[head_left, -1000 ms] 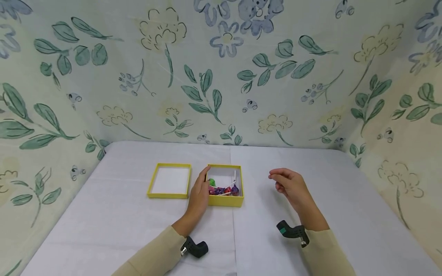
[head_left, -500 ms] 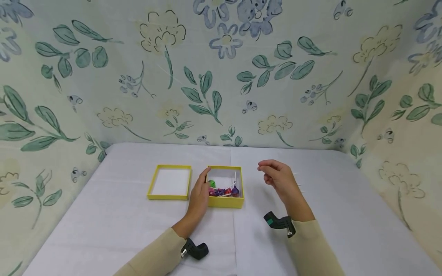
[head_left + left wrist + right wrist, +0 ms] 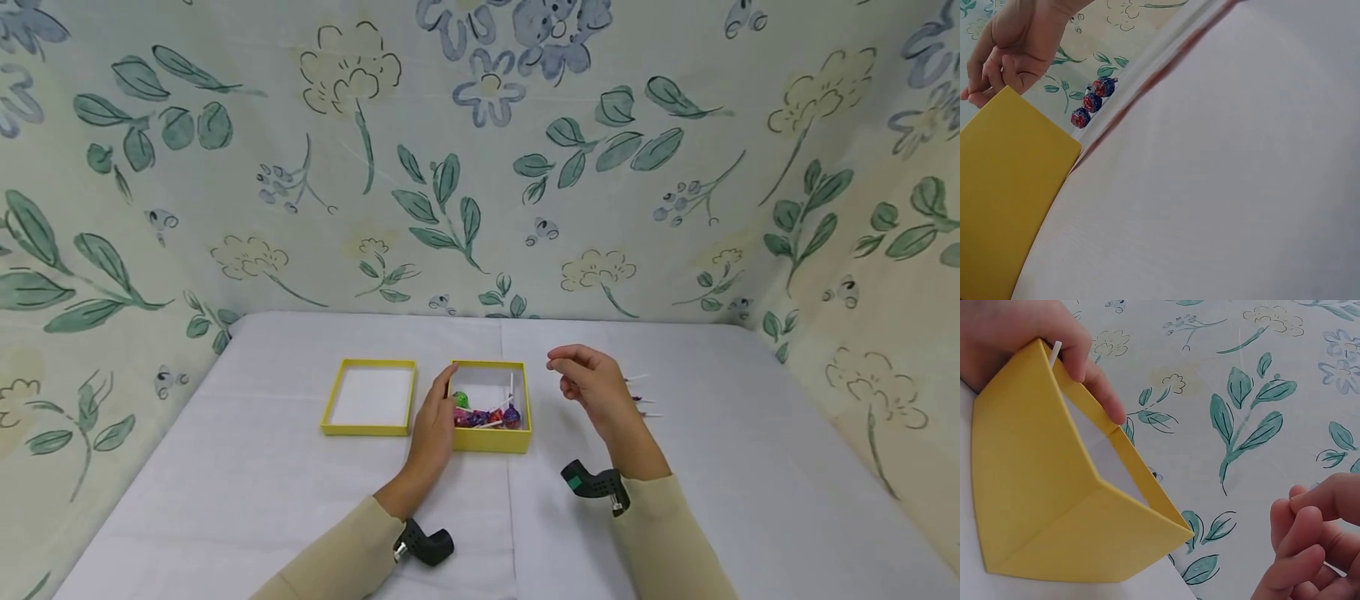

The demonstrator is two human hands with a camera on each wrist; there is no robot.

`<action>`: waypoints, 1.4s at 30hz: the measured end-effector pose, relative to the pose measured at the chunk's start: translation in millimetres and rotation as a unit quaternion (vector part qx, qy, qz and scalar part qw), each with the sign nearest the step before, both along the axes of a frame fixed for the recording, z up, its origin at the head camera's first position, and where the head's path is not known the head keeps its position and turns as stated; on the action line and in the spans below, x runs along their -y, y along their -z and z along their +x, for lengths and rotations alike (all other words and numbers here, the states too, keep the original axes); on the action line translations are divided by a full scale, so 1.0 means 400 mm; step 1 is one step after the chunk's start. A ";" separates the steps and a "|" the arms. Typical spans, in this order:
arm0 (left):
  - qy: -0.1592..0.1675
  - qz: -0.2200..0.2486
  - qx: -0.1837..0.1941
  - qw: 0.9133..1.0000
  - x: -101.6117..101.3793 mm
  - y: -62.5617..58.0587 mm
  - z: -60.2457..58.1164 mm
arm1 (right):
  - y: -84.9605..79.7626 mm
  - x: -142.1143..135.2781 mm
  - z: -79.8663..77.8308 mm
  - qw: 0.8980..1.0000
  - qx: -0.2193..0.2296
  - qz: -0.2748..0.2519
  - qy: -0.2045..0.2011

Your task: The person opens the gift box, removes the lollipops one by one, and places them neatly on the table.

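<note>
My left hand (image 3: 432, 425) lies along the left side of a yellow box (image 3: 491, 440), its straight fingers touching the wall. Inside are several wrapped lollipops (image 3: 512, 416), purple, red, pink and green, gathered near the front. In the right wrist view, a white stick (image 3: 1055, 354) shows above the rim of the box. To the right of the box, my right hand (image 3: 596, 387) hovers with thumb and index fingertips together and the other fingers curled; nothing shows between them. Three dark blue and red lollipops (image 3: 1092, 102) lie in a row on the table beyond the right hand.
A shallow yellow-edged lid (image 3: 371, 396) with a white inside lies left of the box. A white cloth covers the table (image 3: 247, 467). Behind and at both sides stands floral fabric (image 3: 480, 250). Each wrist carries a black camera (image 3: 426, 546).
My right hand has moved left toward the box, and the white sticks of the lollipops on the table have come into view behind it. The left hand stays at the box.
</note>
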State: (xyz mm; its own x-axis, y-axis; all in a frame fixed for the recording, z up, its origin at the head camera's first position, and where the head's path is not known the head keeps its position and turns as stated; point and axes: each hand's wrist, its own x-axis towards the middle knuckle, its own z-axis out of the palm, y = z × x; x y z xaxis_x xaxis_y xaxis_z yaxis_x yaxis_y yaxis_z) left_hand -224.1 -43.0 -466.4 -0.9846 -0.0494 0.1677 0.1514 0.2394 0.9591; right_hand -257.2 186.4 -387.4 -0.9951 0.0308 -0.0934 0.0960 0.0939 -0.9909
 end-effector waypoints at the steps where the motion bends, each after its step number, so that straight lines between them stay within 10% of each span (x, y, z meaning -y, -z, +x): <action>1: 0.001 0.001 0.001 1.000 0.001 0.001 0.001 | 0.001 0.000 0.002 1.000 0.000 0.002 -0.001; 25: 0.003 0.005 -0.001 1.000 0.003 0.008 -0.001 | 0.056 0.056 0.022 0.993 0.034 0.102 -0.045; 42: 0.006 0.009 -0.001 1.000 0.004 0.005 -0.005 | 0.065 0.085 0.031 0.972 -0.045 0.221 -0.064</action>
